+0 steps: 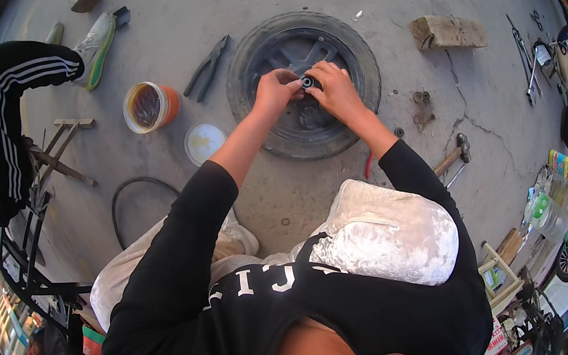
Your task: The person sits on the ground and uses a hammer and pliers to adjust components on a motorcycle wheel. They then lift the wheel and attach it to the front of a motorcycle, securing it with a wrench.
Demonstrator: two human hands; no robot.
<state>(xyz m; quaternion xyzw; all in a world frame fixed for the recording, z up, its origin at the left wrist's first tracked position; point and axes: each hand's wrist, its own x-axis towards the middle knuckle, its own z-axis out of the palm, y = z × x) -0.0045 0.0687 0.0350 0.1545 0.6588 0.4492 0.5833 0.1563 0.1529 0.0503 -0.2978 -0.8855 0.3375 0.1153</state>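
Note:
Close together over the middle of a wheel [243, 76], my left hand [276, 92] and my right hand [336, 91] both pinch a small, round, dark part [307, 82] with a pale ring at its centre. The fingertips of each hand meet at its sides, so some of it is covered. The wheel lies flat on the concrete, with a dark tyre and a spoked rim. My wrists and hands hide part of its hub. Whether the part touches the hub, I cannot tell.
Left of the wheel are long-handled pliers [207, 68], an orange tub [167, 105] of brown grease and a white lid [205, 143]. A wooden block [447, 32], small rings [421, 97] and a hammer [453, 154] lie right. A person's leg [37, 69] is at upper left.

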